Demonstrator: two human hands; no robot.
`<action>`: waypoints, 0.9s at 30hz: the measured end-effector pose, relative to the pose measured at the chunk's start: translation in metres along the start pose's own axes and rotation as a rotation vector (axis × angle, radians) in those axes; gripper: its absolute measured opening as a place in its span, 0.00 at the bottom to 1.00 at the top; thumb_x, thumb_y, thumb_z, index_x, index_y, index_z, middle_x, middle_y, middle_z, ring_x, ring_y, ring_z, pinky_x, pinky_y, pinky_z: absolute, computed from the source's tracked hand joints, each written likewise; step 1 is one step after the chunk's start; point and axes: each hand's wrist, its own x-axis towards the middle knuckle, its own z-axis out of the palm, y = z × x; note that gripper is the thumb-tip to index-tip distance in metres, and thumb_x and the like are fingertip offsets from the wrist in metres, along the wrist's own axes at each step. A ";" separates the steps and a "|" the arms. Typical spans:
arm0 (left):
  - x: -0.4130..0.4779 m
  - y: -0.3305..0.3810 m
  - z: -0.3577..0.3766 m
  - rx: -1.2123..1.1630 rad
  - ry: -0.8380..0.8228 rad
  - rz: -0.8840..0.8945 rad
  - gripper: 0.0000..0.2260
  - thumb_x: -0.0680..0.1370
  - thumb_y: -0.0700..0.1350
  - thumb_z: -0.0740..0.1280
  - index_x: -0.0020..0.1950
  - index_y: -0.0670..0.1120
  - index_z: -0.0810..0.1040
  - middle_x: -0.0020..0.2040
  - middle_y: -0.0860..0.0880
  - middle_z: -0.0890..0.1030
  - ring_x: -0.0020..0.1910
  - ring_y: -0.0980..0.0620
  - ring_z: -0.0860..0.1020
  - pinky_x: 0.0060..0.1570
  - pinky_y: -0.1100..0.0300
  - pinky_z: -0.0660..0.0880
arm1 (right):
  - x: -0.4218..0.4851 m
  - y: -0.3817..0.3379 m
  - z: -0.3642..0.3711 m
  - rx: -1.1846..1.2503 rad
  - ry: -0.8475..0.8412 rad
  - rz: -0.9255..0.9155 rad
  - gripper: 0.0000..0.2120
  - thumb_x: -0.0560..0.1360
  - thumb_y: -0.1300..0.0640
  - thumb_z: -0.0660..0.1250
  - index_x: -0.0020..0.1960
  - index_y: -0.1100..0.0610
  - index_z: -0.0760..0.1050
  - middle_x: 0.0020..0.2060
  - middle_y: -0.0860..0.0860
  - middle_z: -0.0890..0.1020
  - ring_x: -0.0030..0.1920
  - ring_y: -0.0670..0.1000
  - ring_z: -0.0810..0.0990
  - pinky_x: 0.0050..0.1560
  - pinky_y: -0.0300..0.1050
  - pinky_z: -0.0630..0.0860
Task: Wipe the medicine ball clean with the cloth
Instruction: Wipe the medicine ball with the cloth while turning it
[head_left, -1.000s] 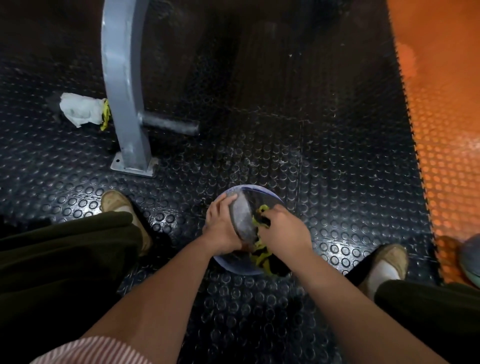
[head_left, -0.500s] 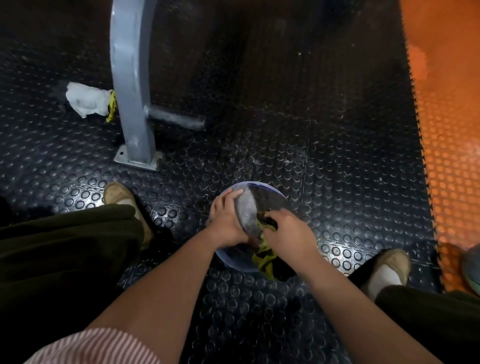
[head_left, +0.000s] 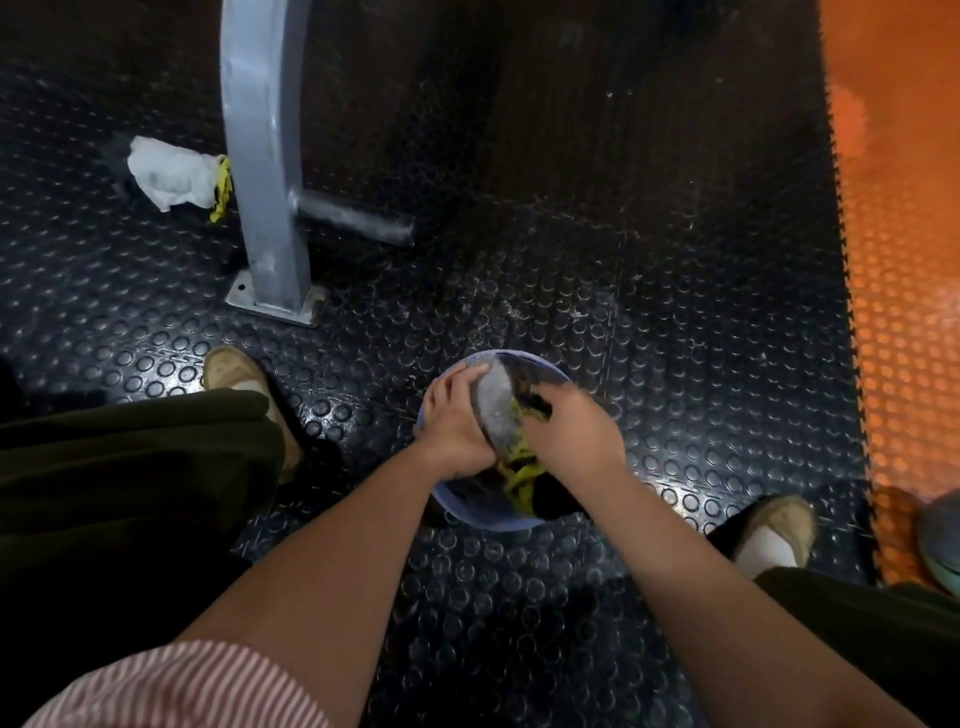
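The medicine ball (head_left: 467, 512), blue with a grey panel, sits on the black studded floor between my feet. My left hand (head_left: 454, 421) curls over its upper left side and holds it steady, fingers lying along the grey panel. My right hand (head_left: 574, 434) grips a yellow-green and black cloth (head_left: 522, 480) and presses it against the right side of the ball. The cloth hangs down over the near face of the ball. Both hands hide much of the ball's top.
A grey metal post (head_left: 262, 156) with a side bar is bolted to the floor at the far left, a crumpled white rag (head_left: 171, 174) beside it. Orange studded matting (head_left: 909, 260) runs along the right, with another ball (head_left: 940, 540) at its edge. My shoes (head_left: 234, 371) (head_left: 779, 525) flank the ball.
My right hand has slid the cloth a little up and away across the ball. My left hand keeps the same hold, and the ball stays in place.
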 end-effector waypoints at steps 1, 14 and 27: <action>0.000 0.000 -0.001 0.010 -0.012 -0.002 0.46 0.66 0.43 0.77 0.73 0.62 0.51 0.73 0.51 0.51 0.75 0.46 0.48 0.74 0.43 0.54 | -0.010 0.003 0.003 -0.007 0.000 -0.015 0.15 0.76 0.54 0.62 0.62 0.49 0.76 0.53 0.51 0.77 0.53 0.56 0.78 0.46 0.46 0.72; -0.001 0.004 0.007 0.071 -0.006 0.042 0.43 0.70 0.47 0.74 0.76 0.58 0.49 0.76 0.52 0.47 0.76 0.46 0.45 0.73 0.41 0.53 | 0.021 0.000 -0.001 0.095 0.032 0.094 0.11 0.76 0.54 0.61 0.55 0.53 0.77 0.48 0.53 0.80 0.44 0.56 0.77 0.40 0.45 0.70; 0.003 0.007 0.007 0.394 -0.035 0.225 0.53 0.69 0.54 0.75 0.78 0.53 0.37 0.78 0.52 0.37 0.77 0.48 0.34 0.74 0.52 0.35 | 0.014 0.020 -0.009 0.184 -0.007 0.095 0.12 0.76 0.52 0.64 0.57 0.51 0.78 0.44 0.52 0.82 0.47 0.56 0.80 0.46 0.47 0.76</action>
